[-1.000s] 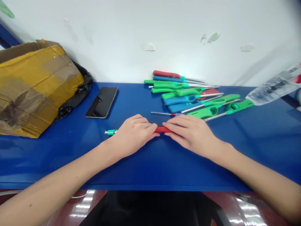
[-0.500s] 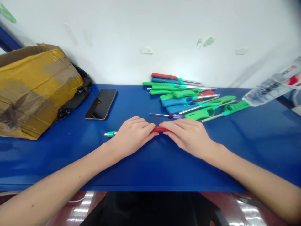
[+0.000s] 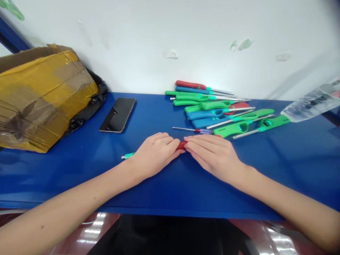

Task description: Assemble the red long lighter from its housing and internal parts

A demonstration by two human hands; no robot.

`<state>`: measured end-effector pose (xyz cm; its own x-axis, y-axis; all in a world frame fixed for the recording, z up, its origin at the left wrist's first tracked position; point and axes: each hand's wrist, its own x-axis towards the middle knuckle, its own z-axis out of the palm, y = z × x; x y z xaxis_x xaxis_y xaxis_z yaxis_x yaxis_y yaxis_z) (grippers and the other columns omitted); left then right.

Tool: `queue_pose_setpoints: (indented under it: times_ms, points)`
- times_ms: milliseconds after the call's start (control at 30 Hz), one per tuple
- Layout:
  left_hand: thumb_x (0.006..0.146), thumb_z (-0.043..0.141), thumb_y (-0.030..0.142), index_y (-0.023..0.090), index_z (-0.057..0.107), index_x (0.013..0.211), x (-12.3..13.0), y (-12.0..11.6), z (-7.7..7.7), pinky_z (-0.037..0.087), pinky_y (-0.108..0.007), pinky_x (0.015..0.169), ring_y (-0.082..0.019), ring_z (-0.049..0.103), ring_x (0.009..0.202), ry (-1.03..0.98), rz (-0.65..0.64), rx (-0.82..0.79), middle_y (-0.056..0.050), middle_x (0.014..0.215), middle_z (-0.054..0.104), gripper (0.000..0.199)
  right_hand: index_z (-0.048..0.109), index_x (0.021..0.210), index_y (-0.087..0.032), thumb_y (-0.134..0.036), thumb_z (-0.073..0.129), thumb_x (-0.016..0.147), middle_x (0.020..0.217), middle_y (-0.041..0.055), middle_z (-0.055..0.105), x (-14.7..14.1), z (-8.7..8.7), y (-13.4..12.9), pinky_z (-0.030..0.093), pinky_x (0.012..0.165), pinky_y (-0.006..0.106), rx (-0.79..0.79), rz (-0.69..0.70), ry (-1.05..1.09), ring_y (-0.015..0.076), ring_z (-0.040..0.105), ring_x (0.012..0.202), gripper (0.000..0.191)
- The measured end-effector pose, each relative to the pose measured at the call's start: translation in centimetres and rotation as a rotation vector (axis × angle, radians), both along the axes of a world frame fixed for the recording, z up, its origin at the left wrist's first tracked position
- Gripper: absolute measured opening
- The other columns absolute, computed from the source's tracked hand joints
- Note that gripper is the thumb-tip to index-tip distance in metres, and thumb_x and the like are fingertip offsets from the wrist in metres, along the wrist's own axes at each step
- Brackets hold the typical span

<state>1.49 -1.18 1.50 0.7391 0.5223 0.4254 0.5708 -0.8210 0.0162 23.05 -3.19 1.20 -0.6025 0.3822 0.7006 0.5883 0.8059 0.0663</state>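
Observation:
Both my hands are closed around one red utility lighter [image 3: 181,145], low over the blue table. My left hand [image 3: 158,154] wraps its left part, and a turquoise collar with a short metal end sticks out beyond that wrist. Fingers of my right hand [image 3: 216,152] are pressed together over the right part of the handle. Only a short red stretch shows between the hands; the rest is covered. Just behind them lies a screwdriver [image 3: 204,131] with a purple and red handle.
Several green, blue and red utility lighters [image 3: 204,114] lie in a pile against the white wall. A black phone [image 3: 118,115] rests at the left, beside a taped carton [image 3: 45,99] with black plastic. A clear plastic bag [image 3: 310,102] is at the right.
The view has shifted slightly. My hands have come closer together, so less of the red handle shows, and the lighter's left end tilts a little more toward me.

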Motion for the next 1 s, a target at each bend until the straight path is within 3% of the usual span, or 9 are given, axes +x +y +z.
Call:
queue_pose_setpoints:
  times_ms: [300,467,633,833,1000]
  points:
    - [0.100,0.048,0.033,0.012,0.064,0.088,0.4,-0.7,0.0,0.053,-0.033,0.075,-0.020,0.062,0.076,0.034,0.039,-0.058,-0.007,0.078,0.067,0.030,0.071,0.095,-0.012,-0.006,0.057,0.089,0.100,0.0106,0.078,-0.1,-0.2,-0.3,0.062,0.082,0.037,0.003,-0.030,-0.110,0.0247,0.074,0.092,0.016]
    - [0.100,0.049,0.032,0.012,0.064,0.094,0.3,-0.8,0.4,0.053,-0.033,0.079,-0.020,0.060,0.083,0.055,0.062,-0.214,-0.008,0.086,0.065,0.025,0.070,0.100,-0.016,-0.015,0.059,0.092,0.101,0.0071,0.077,0.3,-0.4,0.2,0.059,0.087,0.033,-0.095,-0.008,-0.104,0.0207,0.073,0.092,0.013]
    - [0.101,0.045,0.032,0.010,0.064,0.099,-0.2,-0.4,0.5,0.053,-0.036,0.082,-0.022,0.060,0.087,0.034,0.011,-0.233,-0.009,0.090,0.066,0.029,0.070,0.108,-0.014,-0.024,0.064,0.091,0.107,0.0090,0.076,1.0,-0.4,0.8,0.056,0.091,0.037,-0.131,-0.008,-0.142,0.0244,0.070,0.101,0.020]
    - [0.097,0.051,0.027,0.014,0.067,0.102,-0.3,-0.5,1.3,0.053,-0.034,0.083,-0.021,0.061,0.090,-0.048,0.046,-0.406,-0.007,0.093,0.065,0.021,0.073,0.102,-0.016,-0.021,0.064,0.091,0.104,0.0053,0.077,1.0,-0.6,0.7,0.056,0.086,0.034,-0.162,0.002,-0.076,0.0211,0.071,0.094,0.015]
    - [0.098,0.047,0.024,0.015,0.070,0.103,-0.3,-0.4,1.9,0.052,-0.033,0.082,-0.020,0.062,0.089,-0.003,0.028,-0.416,-0.007,0.093,0.066,0.025,0.072,0.102,-0.015,-0.024,0.061,0.093,0.103,0.0059,0.077,0.7,0.1,0.6,0.055,0.083,0.033,-0.207,-0.013,-0.102,0.0202,0.070,0.089,0.017]
